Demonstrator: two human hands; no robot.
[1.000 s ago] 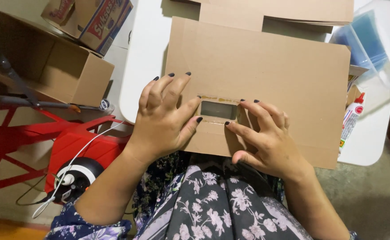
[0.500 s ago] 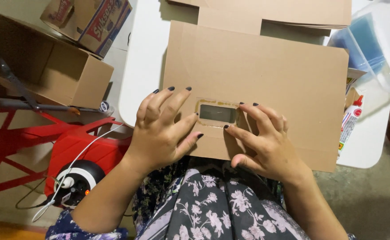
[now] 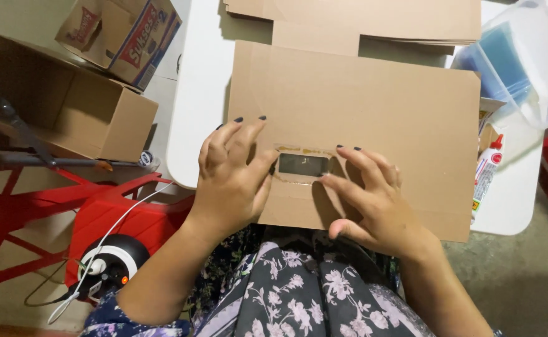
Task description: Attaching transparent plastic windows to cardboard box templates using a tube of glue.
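A flat brown cardboard sheet (image 3: 374, 106) lies on a white table (image 3: 194, 100), its near edge over my lap. Near that edge is a small rectangular window (image 3: 303, 165) covered by a clear film, with glue smears around it. My left hand (image 3: 233, 178) presses flat on the cardboard just left of the window, fingers spread. My right hand (image 3: 374, 200) rests on the cardboard to the window's right, its fingertips touching the window's edge. Neither hand grips anything.
More flat cardboard (image 3: 361, 19) is stacked at the table's far side. A clear plastic tub (image 3: 523, 62) and a white glue bottle (image 3: 486, 175) sit at the right. Two open cardboard boxes (image 3: 68, 106) stand left, above a red frame (image 3: 124, 218) and a round black device (image 3: 108, 265).
Both hands have shifted slightly on the cardboard around the window. The left thumb has moved in closer to the window's left edge. The sheet stays in place.
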